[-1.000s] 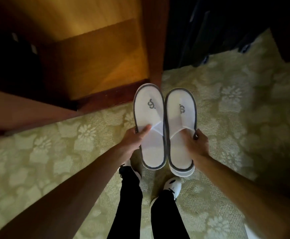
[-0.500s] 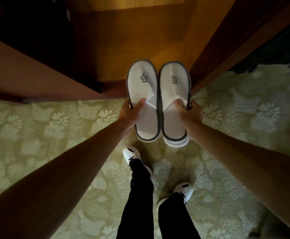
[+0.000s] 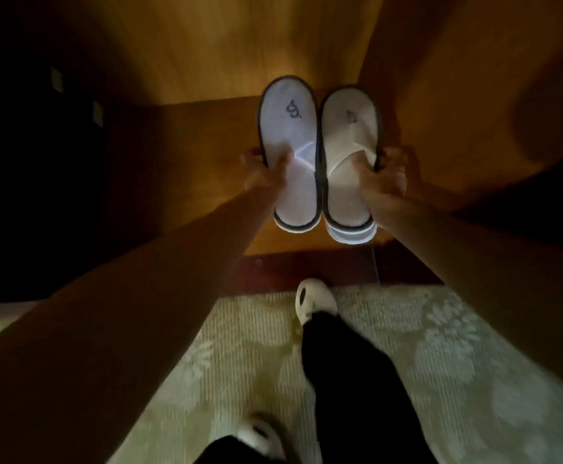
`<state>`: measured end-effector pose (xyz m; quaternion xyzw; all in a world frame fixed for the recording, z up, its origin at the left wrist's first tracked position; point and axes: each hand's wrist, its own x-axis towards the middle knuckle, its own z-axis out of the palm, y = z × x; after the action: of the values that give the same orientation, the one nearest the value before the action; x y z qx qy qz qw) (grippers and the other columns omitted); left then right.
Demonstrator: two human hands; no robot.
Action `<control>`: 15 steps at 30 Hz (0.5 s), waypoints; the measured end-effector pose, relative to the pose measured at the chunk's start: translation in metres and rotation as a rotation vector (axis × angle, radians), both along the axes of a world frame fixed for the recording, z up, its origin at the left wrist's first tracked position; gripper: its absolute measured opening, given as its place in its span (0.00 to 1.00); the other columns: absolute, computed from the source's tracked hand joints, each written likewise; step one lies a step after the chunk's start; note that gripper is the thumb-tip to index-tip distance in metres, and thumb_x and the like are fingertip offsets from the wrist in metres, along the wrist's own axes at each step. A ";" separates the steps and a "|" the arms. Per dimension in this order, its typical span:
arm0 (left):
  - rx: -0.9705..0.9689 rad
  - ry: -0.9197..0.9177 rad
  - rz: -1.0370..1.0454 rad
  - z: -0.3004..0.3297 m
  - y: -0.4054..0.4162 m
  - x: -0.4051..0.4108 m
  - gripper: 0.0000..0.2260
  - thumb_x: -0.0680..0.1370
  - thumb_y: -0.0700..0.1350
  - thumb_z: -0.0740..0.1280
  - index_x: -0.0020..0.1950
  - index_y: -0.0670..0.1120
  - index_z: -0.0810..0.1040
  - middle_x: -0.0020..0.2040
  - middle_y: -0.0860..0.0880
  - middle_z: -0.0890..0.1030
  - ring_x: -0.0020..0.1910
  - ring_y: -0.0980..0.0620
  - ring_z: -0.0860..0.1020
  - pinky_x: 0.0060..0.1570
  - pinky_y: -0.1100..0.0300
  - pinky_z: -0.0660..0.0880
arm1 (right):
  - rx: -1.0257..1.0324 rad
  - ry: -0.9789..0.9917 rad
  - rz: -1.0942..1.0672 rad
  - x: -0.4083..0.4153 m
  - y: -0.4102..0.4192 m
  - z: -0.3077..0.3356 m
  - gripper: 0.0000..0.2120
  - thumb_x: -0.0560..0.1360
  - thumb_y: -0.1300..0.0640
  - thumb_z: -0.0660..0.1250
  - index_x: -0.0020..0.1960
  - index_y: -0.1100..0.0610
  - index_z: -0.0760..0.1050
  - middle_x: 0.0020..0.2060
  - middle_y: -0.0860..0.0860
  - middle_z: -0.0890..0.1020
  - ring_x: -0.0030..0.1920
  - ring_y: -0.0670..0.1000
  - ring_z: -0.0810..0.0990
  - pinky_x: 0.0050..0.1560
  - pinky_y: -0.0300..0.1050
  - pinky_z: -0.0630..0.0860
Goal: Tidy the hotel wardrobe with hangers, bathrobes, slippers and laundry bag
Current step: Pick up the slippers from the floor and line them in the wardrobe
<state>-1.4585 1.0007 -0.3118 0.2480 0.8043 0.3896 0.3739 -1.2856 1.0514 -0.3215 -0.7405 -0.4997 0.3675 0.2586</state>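
Observation:
Two white hotel slippers with dark trim and a small logo are held side by side, toes pointing away from me, over the wooden wardrobe floor (image 3: 206,182). My left hand (image 3: 265,174) grips the left slipper (image 3: 290,135) at its outer edge, thumb on the strap. My right hand (image 3: 382,179) grips the right slipper (image 3: 349,135) the same way. Whether the slippers touch the wardrobe floor I cannot tell.
The wardrobe's back and right wooden walls (image 3: 441,95) close in around the slippers. A dark red threshold (image 3: 307,267) separates the wardrobe from the pale floral carpet (image 3: 441,346). My feet in white shoes (image 3: 313,299) stand just before the threshold. The left side is dark.
I have stepped forward and both hands have carried the slippers from above the carpet, past the threshold, into the wardrobe.

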 end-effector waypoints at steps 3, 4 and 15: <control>0.028 -0.059 -0.007 -0.052 0.064 -0.018 0.27 0.80 0.53 0.70 0.71 0.42 0.63 0.59 0.47 0.71 0.52 0.51 0.72 0.45 0.60 0.71 | 0.061 -0.052 0.035 -0.019 0.069 -0.053 0.27 0.74 0.38 0.69 0.66 0.54 0.72 0.63 0.54 0.77 0.62 0.59 0.76 0.62 0.55 0.75; 0.045 -0.068 -0.009 -0.070 0.082 -0.024 0.27 0.80 0.52 0.69 0.72 0.42 0.62 0.60 0.47 0.71 0.52 0.51 0.72 0.45 0.59 0.71 | 0.068 -0.066 0.049 -0.025 0.090 -0.072 0.27 0.75 0.39 0.69 0.67 0.54 0.72 0.65 0.55 0.76 0.64 0.60 0.76 0.62 0.53 0.74; -0.094 0.118 -0.081 -0.182 0.142 -0.014 0.33 0.82 0.57 0.65 0.79 0.44 0.56 0.76 0.40 0.65 0.73 0.39 0.66 0.65 0.50 0.67 | 0.064 -0.436 0.131 -0.038 0.156 -0.197 0.32 0.81 0.42 0.60 0.78 0.58 0.57 0.74 0.64 0.66 0.71 0.66 0.69 0.70 0.60 0.68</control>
<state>-1.4726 1.1429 -0.4940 0.2852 0.8316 0.3207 0.3526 -1.3237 1.2074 -0.5181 -0.7598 -0.6021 0.1989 0.1437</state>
